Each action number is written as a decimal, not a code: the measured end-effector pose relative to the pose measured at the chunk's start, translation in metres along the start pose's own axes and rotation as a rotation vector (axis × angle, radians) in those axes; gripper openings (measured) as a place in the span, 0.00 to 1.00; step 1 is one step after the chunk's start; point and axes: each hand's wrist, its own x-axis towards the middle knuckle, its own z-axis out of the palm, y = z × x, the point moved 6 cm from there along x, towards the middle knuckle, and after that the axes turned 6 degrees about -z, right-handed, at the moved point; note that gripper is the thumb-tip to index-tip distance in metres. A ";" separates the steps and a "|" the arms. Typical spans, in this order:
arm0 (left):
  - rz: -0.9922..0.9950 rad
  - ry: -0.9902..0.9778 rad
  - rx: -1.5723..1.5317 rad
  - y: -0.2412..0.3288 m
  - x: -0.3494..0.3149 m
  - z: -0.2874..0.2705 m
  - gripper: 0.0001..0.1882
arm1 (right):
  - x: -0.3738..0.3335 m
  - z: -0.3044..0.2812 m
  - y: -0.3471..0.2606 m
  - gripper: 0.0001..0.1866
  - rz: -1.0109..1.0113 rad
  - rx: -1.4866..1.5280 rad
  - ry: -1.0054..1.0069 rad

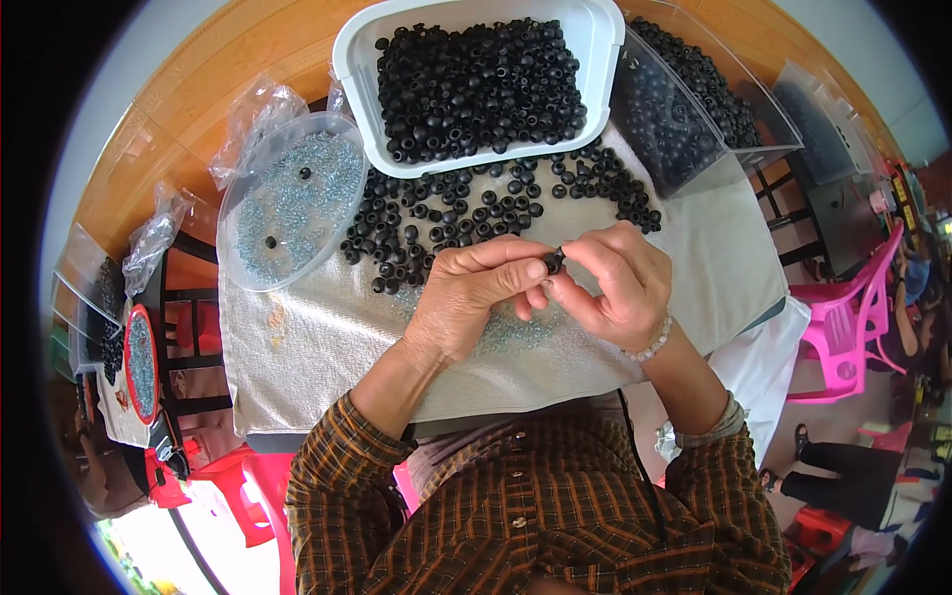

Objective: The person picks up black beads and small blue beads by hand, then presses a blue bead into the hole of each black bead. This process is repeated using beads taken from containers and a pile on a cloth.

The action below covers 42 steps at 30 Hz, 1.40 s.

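Observation:
Above the near part of a cream towel (307, 372), my two hands meet. My left hand (464, 296) pinches a black bead (552, 263) between thumb and forefinger. The thumb and fingers of my right hand (623, 283) are closed on the same bead from the other side; whether anything smaller is in them is hidden. Loose black beads (481, 214), round and holed, lie scattered just beyond my hands. Under my hands, small clear bluish beads (511, 332) are spread on the towel.
A white tub (349, 74) heaped with black beads stands at the far side, a clear bin (684, 149) of them right of it. At left, a round clear tub (230, 233) holds bluish beads and a few black ones. Plastic bags (253, 119) lie behind; a pink chair (843, 337) stands right.

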 end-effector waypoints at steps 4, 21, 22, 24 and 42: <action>-0.031 -0.075 -0.116 -0.003 0.001 0.003 0.11 | 0.001 -0.002 0.001 0.17 0.030 0.006 0.040; 0.117 -0.038 0.130 -0.003 -0.003 0.004 0.08 | -0.002 0.001 -0.009 0.14 -0.120 0.001 -0.063; 0.093 -0.045 0.106 -0.004 -0.001 0.004 0.07 | -0.001 0.001 -0.010 0.14 -0.123 0.005 -0.065; 0.070 -0.058 0.084 -0.005 -0.001 0.006 0.07 | -0.001 -0.001 -0.010 0.14 -0.126 0.000 -0.070; 0.122 -0.135 0.083 0.000 -0.008 0.016 0.09 | 0.002 -0.014 -0.011 0.15 0.131 0.159 -0.069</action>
